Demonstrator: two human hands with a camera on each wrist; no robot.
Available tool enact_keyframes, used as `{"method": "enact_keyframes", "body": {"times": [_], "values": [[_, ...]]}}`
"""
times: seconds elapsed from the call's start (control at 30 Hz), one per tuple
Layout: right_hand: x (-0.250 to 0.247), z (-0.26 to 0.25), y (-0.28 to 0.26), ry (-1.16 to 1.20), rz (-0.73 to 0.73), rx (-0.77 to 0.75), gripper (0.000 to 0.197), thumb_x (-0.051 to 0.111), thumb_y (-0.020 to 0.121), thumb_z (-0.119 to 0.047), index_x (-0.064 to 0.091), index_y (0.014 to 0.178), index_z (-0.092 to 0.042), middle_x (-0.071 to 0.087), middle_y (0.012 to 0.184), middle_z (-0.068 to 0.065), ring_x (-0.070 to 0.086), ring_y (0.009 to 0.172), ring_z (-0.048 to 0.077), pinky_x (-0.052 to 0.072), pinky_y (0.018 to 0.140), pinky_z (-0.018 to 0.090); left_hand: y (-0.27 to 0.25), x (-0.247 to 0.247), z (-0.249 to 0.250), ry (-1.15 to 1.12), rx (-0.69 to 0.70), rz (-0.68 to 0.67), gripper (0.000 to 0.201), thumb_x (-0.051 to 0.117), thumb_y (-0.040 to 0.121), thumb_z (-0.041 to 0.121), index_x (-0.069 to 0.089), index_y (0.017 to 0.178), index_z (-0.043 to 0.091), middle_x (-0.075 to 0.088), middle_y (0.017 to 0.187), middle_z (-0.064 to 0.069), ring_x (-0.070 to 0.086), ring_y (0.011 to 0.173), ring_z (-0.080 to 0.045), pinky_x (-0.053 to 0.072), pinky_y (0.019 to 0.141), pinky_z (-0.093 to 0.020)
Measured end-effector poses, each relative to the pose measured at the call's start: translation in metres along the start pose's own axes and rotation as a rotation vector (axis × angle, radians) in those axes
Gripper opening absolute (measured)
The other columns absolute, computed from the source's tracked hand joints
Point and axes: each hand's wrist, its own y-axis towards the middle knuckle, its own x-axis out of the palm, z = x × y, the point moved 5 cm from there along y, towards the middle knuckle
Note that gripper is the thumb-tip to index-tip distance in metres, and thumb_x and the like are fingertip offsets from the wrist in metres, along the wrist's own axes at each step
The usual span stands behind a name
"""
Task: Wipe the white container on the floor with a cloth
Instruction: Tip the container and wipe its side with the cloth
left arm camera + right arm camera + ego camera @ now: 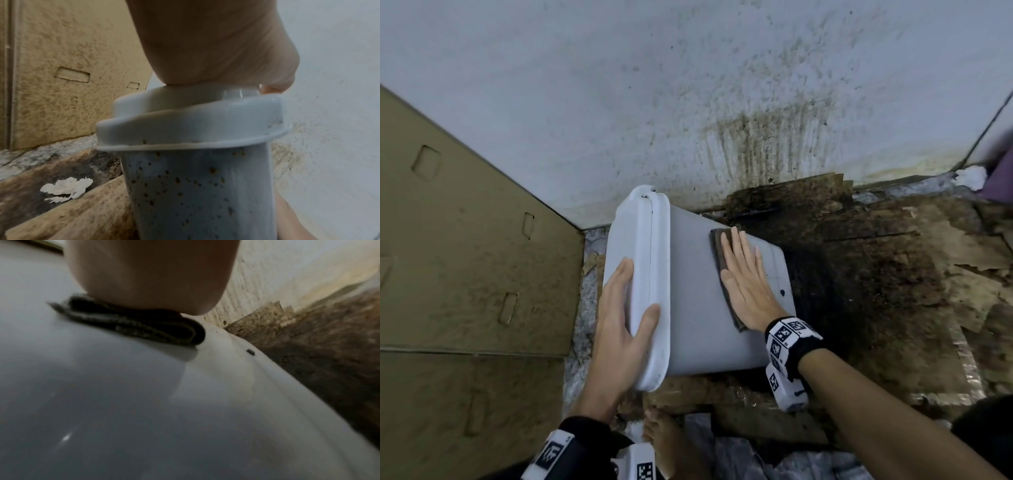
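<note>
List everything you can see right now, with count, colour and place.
container: one, white, on its side on the floor by the wall, lid end to the left
cloth: one, dark brown, folded, flat on the container's upper side
cardboard: brown sheets, left
wall: white, dirt-spattered, behind
floor: covered with dark stained board
white scrap: one, at the wall's foot, right
foot: one, bare, bottom centre
left hand: holds the lid end
right hand: flat, pressing the cloth
</note>
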Motion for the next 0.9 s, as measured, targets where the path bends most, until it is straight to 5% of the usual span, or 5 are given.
{"method": "enact_keyframes", "body": {"times": [0.27,0.43,0.57,0.7,0.9], "values": [[0.015,-0.053,0.013,0.25,0.115,0.155,0.065,0.016,0.104,-0.034,-0.007,0.163,-0.019,-0.017,0.17,-0.003,-0.021,0.154,0.004,-0.015,0.126,0.033,0.0,0.0,0.001,0.01,0.01,0.004,0.068,0.05,0.097,0.055,0.028,0.159,0.037,0.03,0.168,0.01,0.027,0.156,-0.006,0.028,0.128,-0.045],[0.018,-0.087,0.013,0.296,0.087,0.004,0.059,0.023,0.111,-0.028,-0.005,0.163,-0.023,-0.014,0.17,-0.01,-0.016,0.155,0.001,-0.011,0.126,0.027,0.0,0.0,0.002,0.009,0.0,-0.006,0.068,0.049,0.097,0.056,0.028,0.159,0.036,0.029,0.169,0.008,0.027,0.157,-0.008,0.029,0.128,-0.052],[0.013,-0.051,0.005,0.221,0.078,-0.054,0.058,0.023,0.112,-0.028,-0.002,0.164,-0.021,-0.011,0.171,-0.009,-0.011,0.156,0.002,-0.004,0.128,0.03,0.0,0.001,0.001,-0.024,-0.001,-0.014,0.068,0.051,0.098,0.055,0.028,0.159,0.038,0.027,0.17,0.012,0.026,0.158,-0.008,0.03,0.127,-0.054],[0.015,0.017,-0.006,0.139,0.108,0.132,0.059,0.015,0.109,-0.034,-0.004,0.164,-0.022,-0.014,0.17,-0.011,-0.01,0.157,0.004,-0.001,0.129,0.034,0.0,-0.004,-0.009,-0.053,-0.041,0.003,0.068,0.052,0.096,0.054,0.032,0.159,0.037,0.03,0.169,0.015,0.031,0.157,-0.011,0.032,0.125,-0.056],[0.014,0.07,-0.01,0.143,0.069,0.412,0.057,0.021,0.111,-0.017,-0.005,0.161,-0.007,-0.012,0.171,0.005,-0.011,0.159,0.018,-0.009,0.127,0.03,0.0,-0.008,-0.017,-0.069,-0.053,0.017,0.072,0.053,0.096,0.052,0.034,0.161,0.027,0.033,0.168,0.012,0.034,0.156,-0.015,0.034,0.124,-0.059]]}}
